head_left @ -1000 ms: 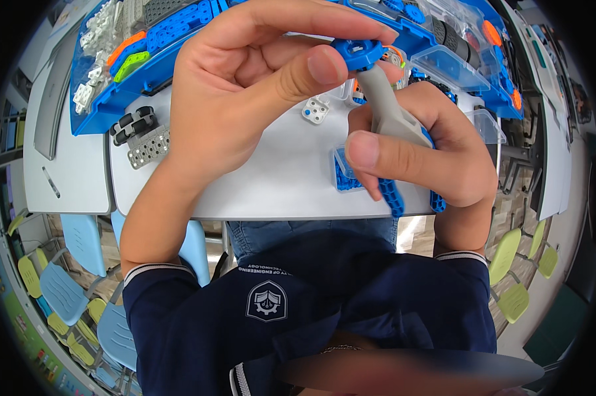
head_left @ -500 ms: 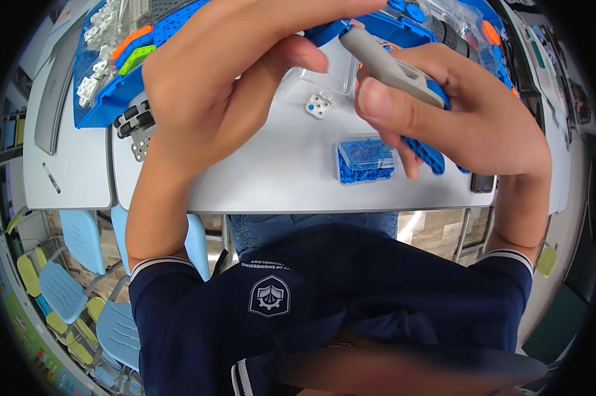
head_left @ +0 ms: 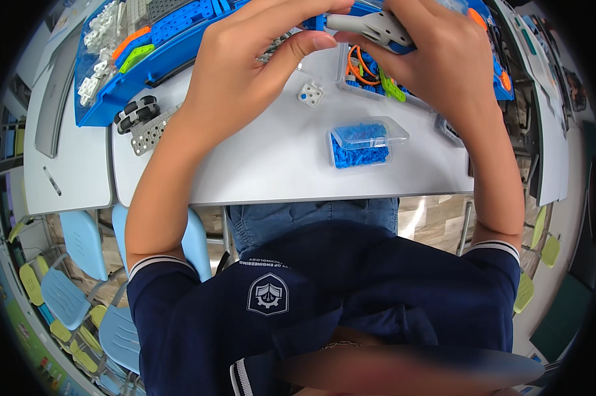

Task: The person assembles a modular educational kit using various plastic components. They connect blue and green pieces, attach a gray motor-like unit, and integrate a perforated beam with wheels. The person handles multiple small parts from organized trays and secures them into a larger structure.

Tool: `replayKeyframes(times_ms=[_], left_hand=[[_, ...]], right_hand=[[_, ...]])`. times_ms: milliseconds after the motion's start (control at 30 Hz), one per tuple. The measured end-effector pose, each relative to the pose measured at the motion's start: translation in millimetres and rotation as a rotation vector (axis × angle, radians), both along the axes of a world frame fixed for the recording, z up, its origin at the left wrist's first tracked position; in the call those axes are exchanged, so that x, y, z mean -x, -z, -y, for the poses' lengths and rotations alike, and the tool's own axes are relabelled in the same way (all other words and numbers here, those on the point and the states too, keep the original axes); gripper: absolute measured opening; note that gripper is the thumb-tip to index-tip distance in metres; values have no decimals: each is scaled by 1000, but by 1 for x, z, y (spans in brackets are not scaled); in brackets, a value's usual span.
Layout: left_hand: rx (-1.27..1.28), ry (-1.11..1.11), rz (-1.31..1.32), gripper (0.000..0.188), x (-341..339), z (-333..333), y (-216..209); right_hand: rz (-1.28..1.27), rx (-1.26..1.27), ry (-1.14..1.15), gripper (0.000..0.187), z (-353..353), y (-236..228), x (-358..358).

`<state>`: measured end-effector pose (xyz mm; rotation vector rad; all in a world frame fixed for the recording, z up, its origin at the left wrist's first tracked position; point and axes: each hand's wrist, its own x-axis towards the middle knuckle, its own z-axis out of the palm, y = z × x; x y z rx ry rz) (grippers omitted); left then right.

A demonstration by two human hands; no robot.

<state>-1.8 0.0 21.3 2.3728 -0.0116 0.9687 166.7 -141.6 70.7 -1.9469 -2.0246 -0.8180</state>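
Observation:
My left hand (head_left: pixel 245 72) and my right hand (head_left: pixel 443 59) meet at the top of the view over a white desk (head_left: pixel 258 165). Together they hold a grey and blue construction piece (head_left: pixel 370 28); the left thumb and fingers pinch its left end, the right hand wraps its grey body. Below the hands a small clear box of blue pins (head_left: pixel 364 142) lies on the desk. A small white cube connector (head_left: pixel 310 94) sits just under my left thumb.
A blue parts tray (head_left: pixel 146 49) with white, orange and green pieces lies at the upper left, with black wheels (head_left: pixel 134 113) and a perforated metal plate (head_left: pixel 151 132) beside it. Another tray with orange and green parts (head_left: pixel 377 76) sits under my right hand. Light-blue chairs (head_left: pixel 80 244) stand below the desk.
Both hands have moved up and away from me with the grey and blue piece. The clear box of blue pins, earlier partly under my right hand, now lies uncovered.

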Motion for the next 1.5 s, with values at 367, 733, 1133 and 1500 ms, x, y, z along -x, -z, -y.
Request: replayKeyframes(times_ms=[367,733,1133,1500], left_hand=[[-78,-135,-155,34,4,5,1],[-388,-40,-100,33,4,10,5],[-350,-1,60,23,11,14,1],[341,156,154,20,13,6,6]], right_hand=[[117,-95,-187,19,-10,1,-10],[185,-96,-404,16,-11,8,-22],[224,-167,-367,14,2,-4,-34],[-659,-240,120,28,11,-24,-54]])
